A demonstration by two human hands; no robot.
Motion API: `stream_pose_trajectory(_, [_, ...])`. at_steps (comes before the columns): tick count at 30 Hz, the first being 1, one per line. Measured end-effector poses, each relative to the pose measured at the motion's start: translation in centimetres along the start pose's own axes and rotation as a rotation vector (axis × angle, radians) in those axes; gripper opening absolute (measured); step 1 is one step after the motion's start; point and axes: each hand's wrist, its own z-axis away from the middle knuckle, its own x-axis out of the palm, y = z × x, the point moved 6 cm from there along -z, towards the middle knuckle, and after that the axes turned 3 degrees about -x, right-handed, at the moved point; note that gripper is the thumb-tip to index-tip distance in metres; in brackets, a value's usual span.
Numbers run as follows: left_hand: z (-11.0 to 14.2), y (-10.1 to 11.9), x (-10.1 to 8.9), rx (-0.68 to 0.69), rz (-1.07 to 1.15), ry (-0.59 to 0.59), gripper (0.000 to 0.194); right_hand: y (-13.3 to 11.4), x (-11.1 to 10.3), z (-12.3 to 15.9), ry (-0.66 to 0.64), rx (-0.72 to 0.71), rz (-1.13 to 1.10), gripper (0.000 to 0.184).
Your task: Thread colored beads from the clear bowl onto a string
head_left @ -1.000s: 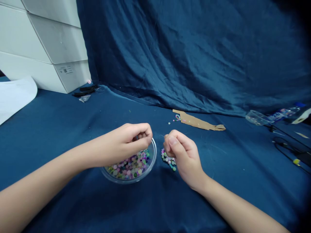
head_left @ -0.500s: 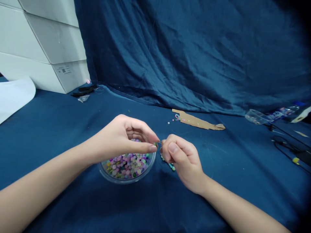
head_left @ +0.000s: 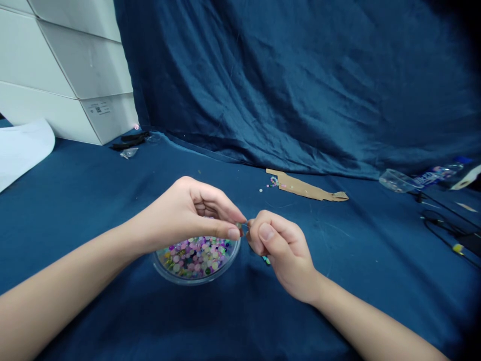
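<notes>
My left hand is above a clear round bowl full of mixed beads, pinching a small greenish bead between thumb and fingertips. My right hand is closed, thumb pressed on the curled index finger, with a thin clear string showing between the two hands. The fingertips of both hands almost meet. Below my right hand some strung green and teal beads show, mostly hidden behind it.
A torn strip of brown cardboard lies beyond my hands, with a small cluster of beads at its left end. White boxes are stacked at back left. Black cables and a plastic bottle lie at the right.
My right hand has shifted slightly toward my left fingertips, closing the gap. More of the strung beads are now covered by it.
</notes>
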Motion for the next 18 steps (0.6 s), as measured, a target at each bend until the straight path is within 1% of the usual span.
stream_pose_trajectory(6, [0.06,0.13,0.13,-0.004,-0.015,-0.003,0.018,-0.02,-0.09,0.0,0.0,0.009,0.044,0.04])
stream_pose_trajectory(13, [0.21,0.43,-0.06,0.045,-0.065,0.037,0.016,0.14,-0.35,-0.09,0.03,0.016,0.083,0.042])
stream_pose_trajectory(18, [0.2,0.67,-0.19,0.064,-0.111,0.073,0.018,0.59,-0.65,-0.11,0.066,0.055,0.112,0.043])
